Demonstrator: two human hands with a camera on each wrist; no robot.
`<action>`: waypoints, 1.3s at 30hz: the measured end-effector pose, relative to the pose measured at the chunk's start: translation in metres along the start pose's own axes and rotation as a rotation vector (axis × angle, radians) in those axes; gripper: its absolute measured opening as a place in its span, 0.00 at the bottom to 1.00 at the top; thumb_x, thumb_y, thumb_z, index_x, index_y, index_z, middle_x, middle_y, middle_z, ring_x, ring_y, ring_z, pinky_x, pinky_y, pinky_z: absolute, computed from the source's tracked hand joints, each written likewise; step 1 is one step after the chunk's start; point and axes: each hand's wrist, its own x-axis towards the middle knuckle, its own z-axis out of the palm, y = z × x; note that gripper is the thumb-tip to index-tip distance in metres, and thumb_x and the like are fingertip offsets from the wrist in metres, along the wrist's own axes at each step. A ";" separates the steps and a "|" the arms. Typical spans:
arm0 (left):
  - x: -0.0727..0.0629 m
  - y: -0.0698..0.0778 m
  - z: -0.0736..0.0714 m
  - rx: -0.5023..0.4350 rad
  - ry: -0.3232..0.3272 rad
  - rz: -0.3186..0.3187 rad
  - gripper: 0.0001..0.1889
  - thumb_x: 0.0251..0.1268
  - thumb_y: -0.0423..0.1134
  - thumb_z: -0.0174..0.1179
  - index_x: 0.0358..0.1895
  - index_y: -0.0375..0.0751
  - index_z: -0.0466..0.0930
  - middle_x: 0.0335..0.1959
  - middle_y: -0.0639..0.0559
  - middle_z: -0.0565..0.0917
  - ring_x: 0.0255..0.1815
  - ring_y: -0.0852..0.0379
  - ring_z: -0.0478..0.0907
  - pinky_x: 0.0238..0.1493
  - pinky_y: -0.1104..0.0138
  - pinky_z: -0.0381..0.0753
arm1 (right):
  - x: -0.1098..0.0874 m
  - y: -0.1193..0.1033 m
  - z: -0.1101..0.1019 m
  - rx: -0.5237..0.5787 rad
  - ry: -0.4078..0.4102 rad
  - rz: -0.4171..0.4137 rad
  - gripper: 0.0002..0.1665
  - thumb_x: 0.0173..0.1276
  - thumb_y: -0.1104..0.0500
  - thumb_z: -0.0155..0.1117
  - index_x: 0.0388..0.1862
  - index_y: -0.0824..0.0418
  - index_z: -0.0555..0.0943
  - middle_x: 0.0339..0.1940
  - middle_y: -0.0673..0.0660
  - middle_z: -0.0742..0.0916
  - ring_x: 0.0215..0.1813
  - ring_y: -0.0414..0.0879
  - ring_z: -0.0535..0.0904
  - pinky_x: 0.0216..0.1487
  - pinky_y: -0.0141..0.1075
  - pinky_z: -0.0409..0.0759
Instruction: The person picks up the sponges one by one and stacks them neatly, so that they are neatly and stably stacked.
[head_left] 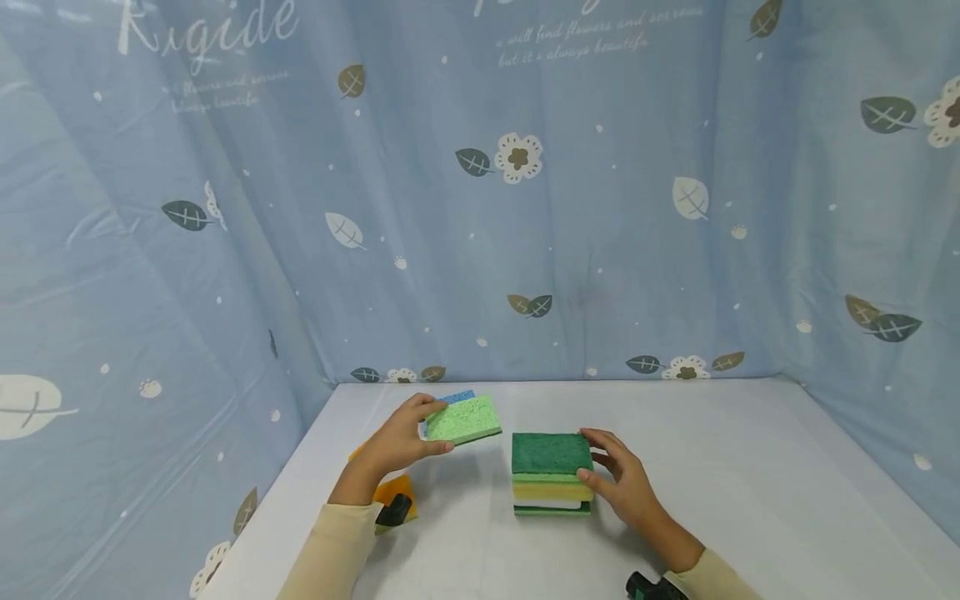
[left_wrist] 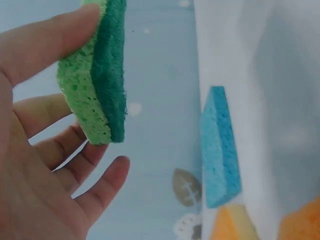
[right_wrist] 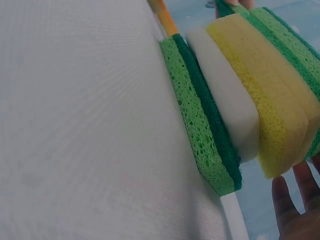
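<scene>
Sponge (head_left: 467, 419) aloft, long axis sideways

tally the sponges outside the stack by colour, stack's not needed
Green sponge: 1
Blue sponge: 1
Orange sponges: 2
Total in view: 4

Your left sleeve (head_left: 327, 546) and right sleeve (head_left: 712, 581) are plain beige; a small black wrist camera (head_left: 395, 511) sits at each cuff, and your hands (head_left: 393, 442) are bare.
</scene>
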 end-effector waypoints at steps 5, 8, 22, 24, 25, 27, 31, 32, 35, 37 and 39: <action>0.001 0.013 0.001 -0.002 -0.011 0.009 0.40 0.50 0.59 0.72 0.67 0.46 0.73 0.61 0.54 0.70 0.61 0.50 0.68 0.59 0.50 0.71 | 0.001 -0.020 0.000 0.008 -0.007 -0.003 0.32 0.63 0.73 0.64 0.66 0.70 0.70 0.60 0.71 0.74 0.61 0.49 0.72 0.57 0.32 0.74; 0.004 0.021 0.003 0.001 -0.021 0.038 0.40 0.51 0.60 0.72 0.67 0.47 0.74 0.60 0.54 0.70 0.60 0.51 0.68 0.58 0.50 0.71 | 0.001 -0.028 0.000 0.004 -0.012 -0.003 0.31 0.63 0.73 0.64 0.66 0.71 0.70 0.60 0.72 0.75 0.60 0.50 0.73 0.57 0.33 0.74; 0.017 0.048 0.029 0.012 -0.044 0.160 0.35 0.56 0.60 0.68 0.66 0.50 0.74 0.65 0.53 0.69 0.65 0.52 0.65 0.60 0.53 0.71 | 0.002 -0.029 -0.001 -0.025 -0.018 0.021 0.32 0.63 0.72 0.65 0.66 0.69 0.70 0.61 0.68 0.75 0.62 0.48 0.72 0.56 0.37 0.76; 0.017 0.052 0.032 0.003 -0.038 0.174 0.35 0.56 0.60 0.67 0.66 0.50 0.75 0.65 0.53 0.69 0.64 0.53 0.66 0.60 0.53 0.72 | 0.002 -0.031 -0.002 -0.032 -0.016 0.022 0.32 0.63 0.72 0.65 0.66 0.69 0.70 0.61 0.68 0.75 0.61 0.49 0.72 0.56 0.39 0.76; 0.017 0.055 0.034 -0.004 -0.034 0.182 0.34 0.56 0.60 0.67 0.65 0.50 0.75 0.64 0.54 0.69 0.64 0.53 0.67 0.59 0.53 0.72 | 0.002 -0.031 -0.002 -0.034 -0.017 0.023 0.32 0.63 0.72 0.65 0.66 0.69 0.70 0.61 0.68 0.75 0.61 0.49 0.72 0.56 0.40 0.76; 0.018 0.058 0.036 -0.010 -0.028 0.196 0.34 0.57 0.60 0.67 0.65 0.49 0.75 0.63 0.56 0.70 0.62 0.55 0.68 0.59 0.54 0.73 | 0.003 -0.031 -0.002 -0.038 -0.018 0.025 0.32 0.63 0.72 0.65 0.66 0.70 0.70 0.61 0.69 0.75 0.61 0.48 0.72 0.56 0.43 0.76; 0.019 0.064 0.041 -0.004 -0.025 0.213 0.33 0.57 0.60 0.66 0.64 0.50 0.76 0.61 0.59 0.70 0.60 0.56 0.69 0.58 0.55 0.73 | 0.002 -0.030 -0.002 -0.036 -0.017 0.036 0.32 0.63 0.71 0.65 0.66 0.70 0.70 0.61 0.70 0.75 0.61 0.46 0.72 0.56 0.45 0.76; 0.019 0.066 0.042 -0.003 -0.027 0.213 0.33 0.57 0.60 0.66 0.64 0.51 0.76 0.61 0.59 0.70 0.60 0.56 0.69 0.58 0.55 0.73 | 0.002 -0.029 -0.002 -0.035 -0.017 0.039 0.32 0.63 0.71 0.65 0.66 0.69 0.70 0.61 0.70 0.75 0.61 0.46 0.72 0.56 0.44 0.76; 0.021 0.068 0.045 0.007 -0.031 0.223 0.32 0.57 0.61 0.66 0.64 0.52 0.76 0.61 0.59 0.70 0.60 0.56 0.69 0.58 0.55 0.73 | 0.002 -0.028 -0.001 -0.029 -0.014 0.044 0.31 0.63 0.71 0.66 0.66 0.69 0.70 0.61 0.70 0.75 0.61 0.46 0.72 0.57 0.41 0.76; 0.022 0.069 0.047 0.014 -0.034 0.229 0.32 0.57 0.62 0.66 0.64 0.54 0.76 0.62 0.60 0.70 0.60 0.56 0.69 0.58 0.55 0.73 | 0.003 -0.028 -0.001 -0.028 -0.014 0.042 0.31 0.63 0.70 0.66 0.66 0.69 0.70 0.61 0.70 0.75 0.61 0.46 0.72 0.57 0.39 0.76; 0.023 0.069 0.050 0.022 -0.031 0.242 0.32 0.57 0.63 0.65 0.64 0.55 0.76 0.61 0.61 0.70 0.60 0.57 0.69 0.57 0.56 0.73 | 0.003 -0.029 0.000 -0.026 -0.014 0.043 0.31 0.63 0.70 0.66 0.66 0.69 0.70 0.61 0.70 0.75 0.61 0.45 0.72 0.57 0.37 0.76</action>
